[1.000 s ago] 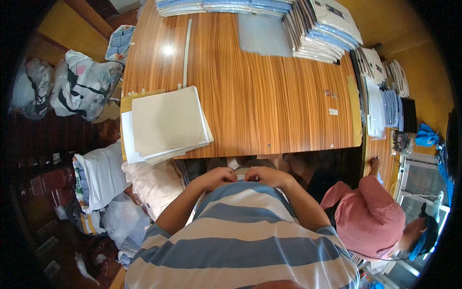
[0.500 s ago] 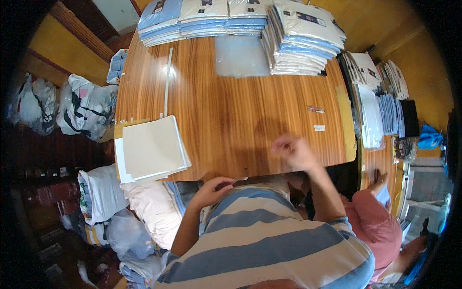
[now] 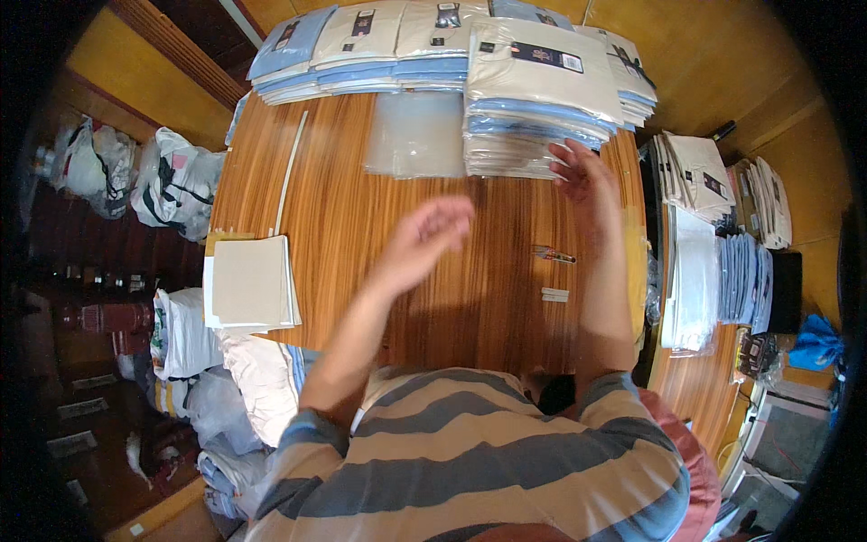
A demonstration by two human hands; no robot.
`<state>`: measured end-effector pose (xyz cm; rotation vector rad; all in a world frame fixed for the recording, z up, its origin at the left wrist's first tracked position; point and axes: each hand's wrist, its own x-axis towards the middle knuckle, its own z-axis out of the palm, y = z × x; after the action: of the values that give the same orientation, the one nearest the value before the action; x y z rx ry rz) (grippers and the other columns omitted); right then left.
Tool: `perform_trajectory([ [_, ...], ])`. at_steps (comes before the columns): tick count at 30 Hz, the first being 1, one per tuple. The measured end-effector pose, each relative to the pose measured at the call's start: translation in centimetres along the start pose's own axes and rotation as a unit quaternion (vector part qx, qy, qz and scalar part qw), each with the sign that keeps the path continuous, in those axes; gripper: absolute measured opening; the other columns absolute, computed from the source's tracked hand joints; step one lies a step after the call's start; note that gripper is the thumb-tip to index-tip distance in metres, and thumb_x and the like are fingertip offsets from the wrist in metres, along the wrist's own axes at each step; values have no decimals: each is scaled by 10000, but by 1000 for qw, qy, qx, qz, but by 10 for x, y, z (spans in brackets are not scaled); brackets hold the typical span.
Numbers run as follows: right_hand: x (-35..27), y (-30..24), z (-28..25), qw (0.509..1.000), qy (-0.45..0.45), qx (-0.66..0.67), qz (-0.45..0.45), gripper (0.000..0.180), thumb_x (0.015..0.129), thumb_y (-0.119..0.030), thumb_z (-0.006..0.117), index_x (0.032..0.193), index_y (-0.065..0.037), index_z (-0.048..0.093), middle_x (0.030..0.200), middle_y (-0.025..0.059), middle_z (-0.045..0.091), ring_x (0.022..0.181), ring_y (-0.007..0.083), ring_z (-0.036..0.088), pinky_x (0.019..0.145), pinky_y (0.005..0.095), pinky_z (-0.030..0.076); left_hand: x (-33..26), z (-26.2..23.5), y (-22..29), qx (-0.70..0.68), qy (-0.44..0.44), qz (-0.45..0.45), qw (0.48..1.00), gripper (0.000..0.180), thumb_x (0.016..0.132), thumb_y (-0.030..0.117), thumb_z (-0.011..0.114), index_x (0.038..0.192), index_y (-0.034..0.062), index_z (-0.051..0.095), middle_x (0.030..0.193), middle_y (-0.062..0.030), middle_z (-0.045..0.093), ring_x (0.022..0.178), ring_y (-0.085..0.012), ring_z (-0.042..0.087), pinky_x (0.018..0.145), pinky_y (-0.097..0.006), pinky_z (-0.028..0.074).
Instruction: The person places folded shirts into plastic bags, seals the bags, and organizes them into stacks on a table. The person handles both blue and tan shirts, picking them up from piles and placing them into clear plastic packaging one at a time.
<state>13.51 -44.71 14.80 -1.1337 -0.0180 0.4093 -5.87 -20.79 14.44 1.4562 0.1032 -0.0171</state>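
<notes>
My left hand (image 3: 424, 237) is over the middle of the table, slightly blurred, its fingers loosely bent with nothing seen in them. To its right and farther forward, my right hand (image 3: 587, 185) is held with fingers apart at the front right corner of a tall stack of folded garments in clear bags (image 3: 519, 99). Whether the fingertips touch that stack I cannot tell. Cream and light blue garments make up the stack, the top one bearing a dark tag. Clear plastic bags (image 3: 415, 135) lie flat just left of it, beyond my left hand.
More bagged garment piles (image 3: 357, 45) line the table's far edge. Beige and white card sheets (image 3: 253, 282) lie at the left corner, a pale strip (image 3: 291, 172) behind them. Small thread snips (image 3: 554, 255) lie near my right forearm. Another person's red clothing (image 3: 700, 479) shows behind my right side.
Both my hands have moved forward: the left from the table's near edge to over its middle, the right up to the tall stack. The view has shifted, and the co-worker is now mostly hidden.
</notes>
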Motion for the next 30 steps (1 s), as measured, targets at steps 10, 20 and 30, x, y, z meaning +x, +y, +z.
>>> perform_trajectory([
  [10,40,-6,-48,954,125,-104,-251,315,979,-248,675,1145,17,636,1023,91,693,857,142,660,761,271,530,171,-18,13,105,256,1,961,657,908,363,738,1398,1,493,1259,-101,626,1022,-178,648,802,-320,529],
  [20,118,-80,-55,917,69,-386,-73,450,876,-436,766,942,7,726,749,2,632,617,95,519,568,243,399,202,-17,8,135,306,21,942,446,869,397,747,928,-45,732,847,-157,734,781,-222,699,713,-356,533],
  [30,111,-87,-26,888,16,-393,-240,369,976,-369,669,949,-3,641,705,-56,533,614,39,397,548,229,288,193,-22,25,78,318,125,936,342,912,264,725,1027,-58,727,856,-132,745,770,-174,691,684,-317,525],
])
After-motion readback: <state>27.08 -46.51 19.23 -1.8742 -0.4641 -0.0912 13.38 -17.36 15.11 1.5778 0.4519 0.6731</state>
